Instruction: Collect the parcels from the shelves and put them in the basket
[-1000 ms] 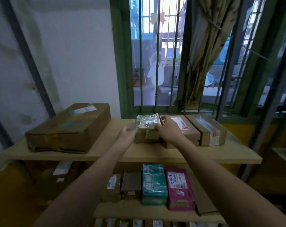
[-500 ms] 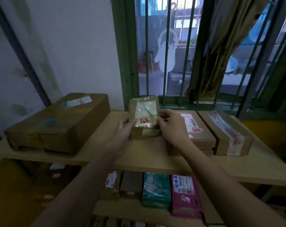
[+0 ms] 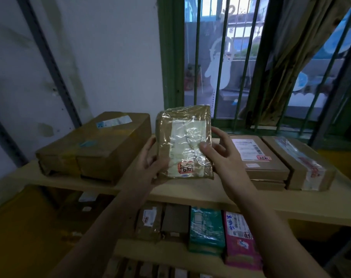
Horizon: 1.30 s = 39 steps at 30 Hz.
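Large carton (image 3: 94,145): lay at 9 o'clock on the top shelf (image 3: 190,194), untouched.
Left hand (image 3: 150,163): gripped the left edge of the taped parcel (image 3: 185,142), thumb on its face, fingers behind it out of sight.
Taped parcel: was held tilted up toward the camera at centre, clear of the top shelf, between both hands.
Right hand (image 3: 218,151): pinched the parcel's right edge, thumb pressed on the plastic wrap, fingers curled behind.
Labelled box (image 3: 256,159): sat at 3 o'clock on the shelf, touching a taped box (image 3: 299,163) on its right.
Lower shelf (image 3: 170,251): carried a row of small parcels (image 3: 206,227) at 6 o'clock.
Basket: not in view.
Progress: judged early; one parcel in hand, none seen delivered, and many left on both shelves.
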Each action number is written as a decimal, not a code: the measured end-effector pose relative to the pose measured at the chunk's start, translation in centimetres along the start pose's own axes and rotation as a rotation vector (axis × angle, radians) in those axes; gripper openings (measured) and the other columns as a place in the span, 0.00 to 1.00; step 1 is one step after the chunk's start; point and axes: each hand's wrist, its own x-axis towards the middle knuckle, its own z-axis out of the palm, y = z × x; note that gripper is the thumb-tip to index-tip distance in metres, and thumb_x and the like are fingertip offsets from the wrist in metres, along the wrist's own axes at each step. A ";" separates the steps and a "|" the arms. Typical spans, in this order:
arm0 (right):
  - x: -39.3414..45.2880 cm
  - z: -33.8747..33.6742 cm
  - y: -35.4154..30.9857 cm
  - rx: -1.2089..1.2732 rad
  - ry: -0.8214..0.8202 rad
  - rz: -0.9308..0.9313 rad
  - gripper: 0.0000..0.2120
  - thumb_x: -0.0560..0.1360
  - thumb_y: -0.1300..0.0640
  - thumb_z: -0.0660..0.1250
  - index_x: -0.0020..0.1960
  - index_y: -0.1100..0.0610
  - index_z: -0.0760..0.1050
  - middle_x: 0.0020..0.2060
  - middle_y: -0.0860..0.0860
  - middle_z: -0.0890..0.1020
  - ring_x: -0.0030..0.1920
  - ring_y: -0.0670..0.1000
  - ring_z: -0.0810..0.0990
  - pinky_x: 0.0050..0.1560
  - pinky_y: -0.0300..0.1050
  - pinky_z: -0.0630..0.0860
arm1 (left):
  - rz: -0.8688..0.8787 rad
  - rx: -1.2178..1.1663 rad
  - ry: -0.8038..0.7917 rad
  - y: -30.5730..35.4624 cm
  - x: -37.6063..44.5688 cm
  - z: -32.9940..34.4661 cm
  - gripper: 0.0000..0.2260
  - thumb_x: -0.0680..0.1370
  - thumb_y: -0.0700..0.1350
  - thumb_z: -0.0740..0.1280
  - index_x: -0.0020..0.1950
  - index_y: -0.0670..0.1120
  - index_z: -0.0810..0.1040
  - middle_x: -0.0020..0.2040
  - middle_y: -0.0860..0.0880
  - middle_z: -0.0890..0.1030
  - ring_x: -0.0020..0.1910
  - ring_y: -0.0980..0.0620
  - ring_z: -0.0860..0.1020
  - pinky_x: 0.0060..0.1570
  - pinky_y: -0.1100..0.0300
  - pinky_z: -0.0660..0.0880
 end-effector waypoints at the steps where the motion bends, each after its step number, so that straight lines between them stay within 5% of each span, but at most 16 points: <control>1: -0.3 0.2 -0.1 -0.028 0.007 -0.027 0.26 0.74 0.49 0.73 0.69 0.40 0.70 0.58 0.53 0.81 0.53 0.48 0.84 0.52 0.48 0.83 | -0.007 0.019 -0.044 0.3 -0.3 -0.3 0.34 0.73 0.54 0.74 0.76 0.59 0.64 0.66 0.51 0.80 0.63 0.44 0.80 0.58 0.39 0.78; 4: -1.3 0.5 -0.8 -0.079 -0.006 -0.084 0.27 0.71 0.46 0.73 0.68 0.39 0.70 0.56 0.51 0.81 0.52 0.47 0.84 0.48 0.47 0.83 | 0.021 0.069 -0.076 1.4 -1.2 -0.7 0.30 0.73 0.58 0.72 0.73 0.60 0.68 0.64 0.52 0.81 0.62 0.47 0.81 0.61 0.41 0.77; 7: -1.8 0.7 -2.1 -0.097 -0.015 -0.138 0.24 0.73 0.48 0.74 0.67 0.38 0.70 0.55 0.51 0.82 0.50 0.48 0.85 0.49 0.56 0.84 | 0.090 0.074 -0.062 2.3 -1.7 -0.7 0.25 0.74 0.56 0.73 0.70 0.59 0.71 0.61 0.52 0.83 0.59 0.49 0.83 0.55 0.47 0.80; 13: -2.7 1.8 -3.9 -0.086 -0.020 -0.167 0.22 0.72 0.47 0.73 0.62 0.33 0.71 0.54 0.46 0.81 0.53 0.49 0.84 0.50 0.59 0.83 | 0.176 0.056 -0.086 3.5 -2.7 -1.4 0.34 0.68 0.55 0.73 0.72 0.52 0.70 0.60 0.49 0.84 0.57 0.47 0.83 0.50 0.54 0.82; 17: -3.6 2.6 -4.2 -0.129 -0.001 -0.166 0.23 0.74 0.47 0.72 0.66 0.35 0.69 0.57 0.48 0.80 0.52 0.48 0.84 0.47 0.68 0.81 | 0.175 0.049 -0.098 3.8 -3.2 -1.8 0.29 0.70 0.52 0.75 0.70 0.55 0.71 0.58 0.51 0.85 0.55 0.50 0.84 0.47 0.59 0.81; 24: -4.4 4.6 -3.6 -0.060 0.026 -0.030 0.22 0.70 0.39 0.70 0.63 0.38 0.72 0.58 0.51 0.80 0.54 0.52 0.84 0.47 0.56 0.84 | 0.135 0.003 -0.124 4.5 -3.9 -2.8 0.38 0.71 0.56 0.74 0.75 0.69 0.56 0.57 0.58 0.84 0.56 0.51 0.84 0.48 0.56 0.82; 27: -4.6 5.5 -3.7 -0.112 0.026 0.006 0.21 0.76 0.37 0.66 0.66 0.43 0.70 0.58 0.52 0.80 0.49 0.50 0.84 0.35 0.42 0.80 | 0.125 -0.001 -0.108 5.0 -4.1 -3.6 0.33 0.70 0.54 0.71 0.66 0.78 0.57 0.59 0.58 0.83 0.58 0.47 0.83 0.55 0.47 0.80; 30: -4.6 6.4 -3.8 -0.136 0.034 0.009 0.19 0.80 0.40 0.59 0.68 0.46 0.69 0.58 0.52 0.79 0.45 0.47 0.82 0.28 0.33 0.73 | 0.095 -0.020 -0.100 4.9 -4.2 -4.7 0.34 0.72 0.54 0.71 0.71 0.76 0.58 0.66 0.54 0.79 0.61 0.46 0.82 0.60 0.43 0.77; 36: -4.7 8.2 -4.3 -0.117 0.009 0.059 0.20 0.81 0.40 0.57 0.70 0.47 0.67 0.58 0.50 0.79 0.50 0.49 0.84 0.33 0.34 0.76 | 0.037 -0.002 -0.103 4.9 -5.2 -6.4 0.35 0.69 0.56 0.72 0.72 0.73 0.61 0.62 0.55 0.82 0.59 0.46 0.82 0.57 0.39 0.79; 39: -4.7 9.0 -4.0 -0.073 0.012 0.075 0.19 0.80 0.43 0.61 0.69 0.47 0.67 0.59 0.52 0.78 0.49 0.50 0.85 0.38 0.39 0.80 | 0.042 0.024 -0.092 5.1 -5.6 -6.9 0.34 0.70 0.56 0.71 0.71 0.74 0.61 0.59 0.57 0.83 0.56 0.48 0.84 0.50 0.46 0.82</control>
